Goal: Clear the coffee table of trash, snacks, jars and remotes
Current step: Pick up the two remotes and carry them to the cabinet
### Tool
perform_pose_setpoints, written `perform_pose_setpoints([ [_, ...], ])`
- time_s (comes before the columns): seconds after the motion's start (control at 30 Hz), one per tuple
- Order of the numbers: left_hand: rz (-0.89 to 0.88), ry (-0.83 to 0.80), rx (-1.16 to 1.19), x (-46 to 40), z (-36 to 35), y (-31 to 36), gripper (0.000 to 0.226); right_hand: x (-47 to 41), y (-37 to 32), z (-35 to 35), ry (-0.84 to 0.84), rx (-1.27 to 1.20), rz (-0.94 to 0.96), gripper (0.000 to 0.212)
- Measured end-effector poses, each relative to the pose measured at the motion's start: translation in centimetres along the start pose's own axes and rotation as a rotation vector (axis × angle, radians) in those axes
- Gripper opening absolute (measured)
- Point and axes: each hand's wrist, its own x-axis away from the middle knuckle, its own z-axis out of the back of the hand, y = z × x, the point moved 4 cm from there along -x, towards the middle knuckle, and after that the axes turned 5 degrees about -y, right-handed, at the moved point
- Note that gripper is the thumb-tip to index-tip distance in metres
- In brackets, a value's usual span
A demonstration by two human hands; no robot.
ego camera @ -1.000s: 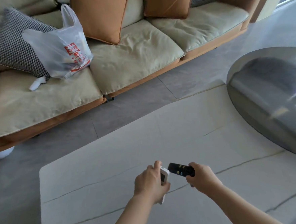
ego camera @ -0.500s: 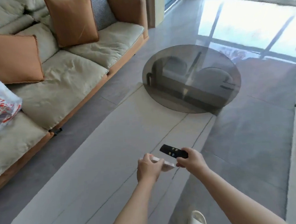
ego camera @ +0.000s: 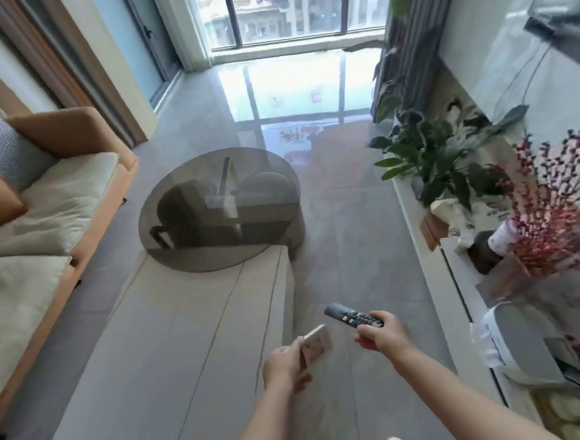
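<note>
The hands are each clamped on a remote, the left hand on the white remote and the right hand on the black remote, now carried off the right edge of the worktop over the floor, so both look cleared.

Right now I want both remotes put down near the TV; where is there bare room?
The long white media shelf is crowded: green potted plant, red berry branches, grey-white appliance. Bare patches: the pale stone coffee table between the round smoked-glass table and your hands; the cream sofa cushion.
</note>
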Motion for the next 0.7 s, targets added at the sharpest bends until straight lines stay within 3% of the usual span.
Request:
perform_pose_setpoints([
  [0.3, -0.074, -0.164, -0.074, 3.2, -13.1, 4.9, 0.032, 2.5, 1.3, 14.9, 0.138, -0.185, 0.007, 0.054],
  [0.7, -0.136, -0.447, -0.339, 6.9, -28.5, 7.8, 0.032, 6.3, 6.7, 26.5, 0.437, -0.529, -0.061, 0.042],
])
